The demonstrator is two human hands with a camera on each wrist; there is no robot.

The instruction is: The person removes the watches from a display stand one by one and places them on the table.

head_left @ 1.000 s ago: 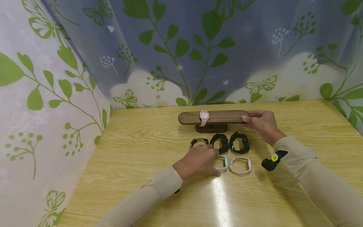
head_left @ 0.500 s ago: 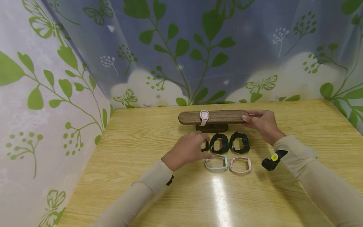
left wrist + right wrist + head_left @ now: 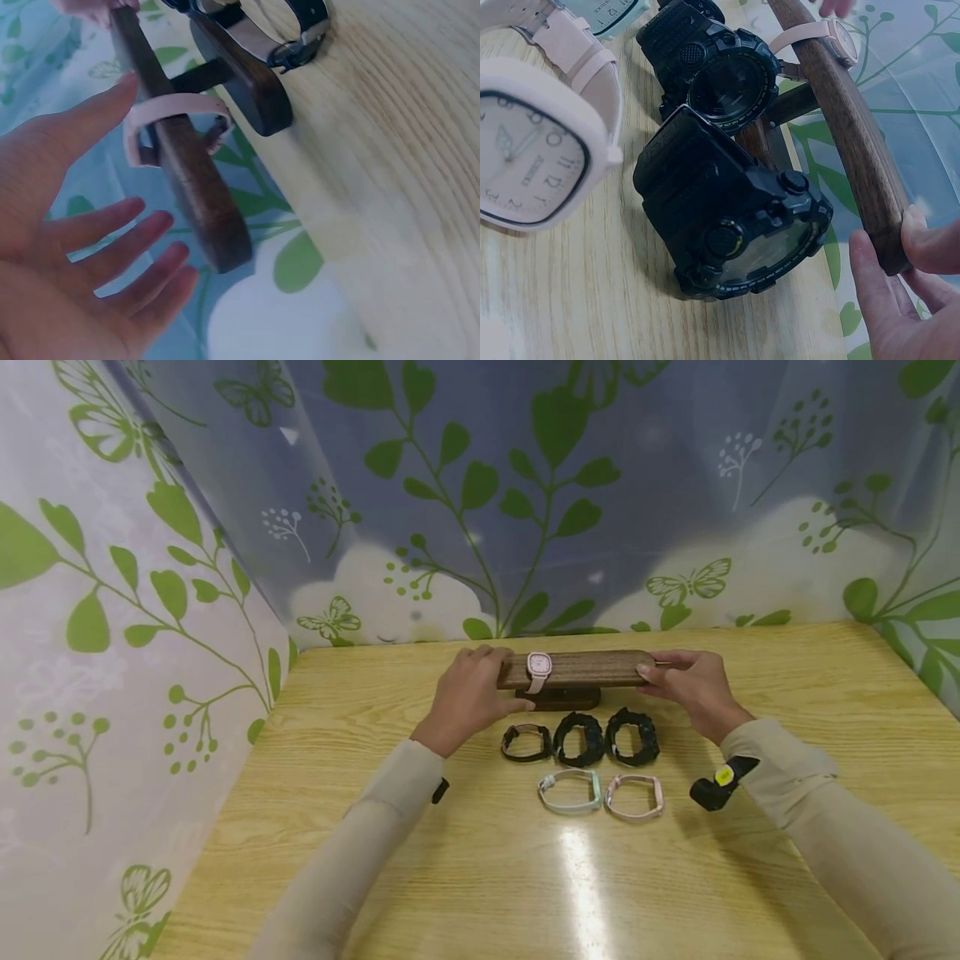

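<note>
A dark wooden watch stand [image 3: 600, 668] stands near the table's back, a pink watch [image 3: 538, 667] strapped round its bar left of the middle. At the bar's left end is my left hand [image 3: 467, 692], its fingers loosely spread around it in the left wrist view; whether the thumb [image 3: 112, 101] touches the wood I cannot tell. My right hand [image 3: 696, 687] pinches the bar's right end between thumb and fingers, also seen in the right wrist view. Before the stand lie a slim black watch [image 3: 546, 745] and two chunky black watches [image 3: 596, 742] [image 3: 648, 742].
Nearer the front, a mint watch [image 3: 596, 792] and another pink watch [image 3: 659, 797] lie on their sides on the wooden table [image 3: 480, 877]. Behind the table hangs a leaf-patterned curtain [image 3: 660, 460]; a second one [image 3: 45, 693] borders the left.
My left hand has moved from above the mint watch, back and left past the slim black watch, to the bar's left end. My right hand has kept its hold on the stand.
</note>
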